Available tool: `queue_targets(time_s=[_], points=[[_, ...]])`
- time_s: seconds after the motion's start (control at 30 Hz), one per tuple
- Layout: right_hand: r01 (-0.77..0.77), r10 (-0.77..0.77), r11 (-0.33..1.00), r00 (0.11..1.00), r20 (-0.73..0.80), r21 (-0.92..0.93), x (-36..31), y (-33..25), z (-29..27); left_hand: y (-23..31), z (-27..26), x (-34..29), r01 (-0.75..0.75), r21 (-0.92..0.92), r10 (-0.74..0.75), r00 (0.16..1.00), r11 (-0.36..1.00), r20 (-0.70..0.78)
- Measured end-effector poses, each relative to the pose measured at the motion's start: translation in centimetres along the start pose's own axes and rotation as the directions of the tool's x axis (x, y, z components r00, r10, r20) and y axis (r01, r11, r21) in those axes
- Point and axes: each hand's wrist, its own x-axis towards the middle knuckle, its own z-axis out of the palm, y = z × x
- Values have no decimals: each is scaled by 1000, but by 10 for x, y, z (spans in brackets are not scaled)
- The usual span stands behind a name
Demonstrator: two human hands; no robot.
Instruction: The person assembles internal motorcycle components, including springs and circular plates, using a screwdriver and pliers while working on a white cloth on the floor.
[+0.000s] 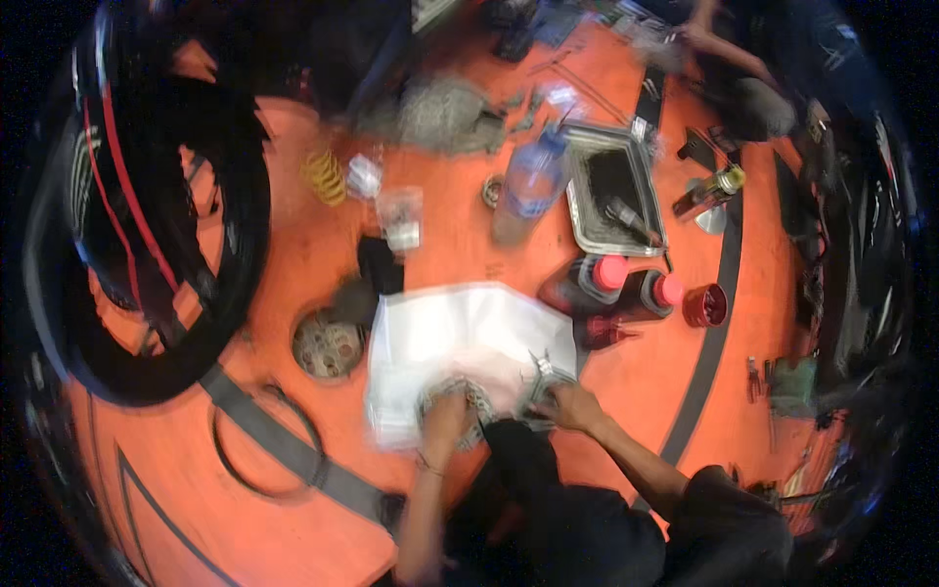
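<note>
A white sheet (460, 328) lies spread on the orange floor in front of me. On its near edge rests a round grey metal part (477, 403), ring-like and toothed-looking, though blurred. My left hand (447, 419) closes over the left side of that part, its fingertips mostly hidden. To the right, my right hand (570, 404) has its fingers closed on a small grey metal piece (544, 377) with thin prongs pointing up; blur hides its exact kind.
Dark bottles with red caps (611, 272) and a red can (705, 306) stand right of the sheet. Beyond are a metal tray (657, 210) and a blue-labelled bottle (533, 181). Leftward lie a round metal plate (330, 344), a yellow spring (324, 177), a thin black ring (217, 445) and a large tyre (256, 230).
</note>
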Motion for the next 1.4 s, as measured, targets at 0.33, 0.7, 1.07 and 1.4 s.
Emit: queue_targets(time_s=[0.33, 0.7, 1.07, 1.4], points=[[44, -42, 999, 986, -161, 7, 21, 36, 49, 4, 40, 5, 129, -182, -153, 981, 975, -122], [145, -84, 946, 973, -213, 289, 11, 9, 16, 47, 65, -9, 82, -638, -475, 742, 765, -474], [150, -123, 661, 988, -90, 736, 22, -2, 40, 41, 91, -13, 3, -760, -559, 680, 650, -474], [83, -159, 834, 983, 95, 545, 18, -12, 49, 0, 150, -3, -69, -669, -451, 686, 740, -570]])
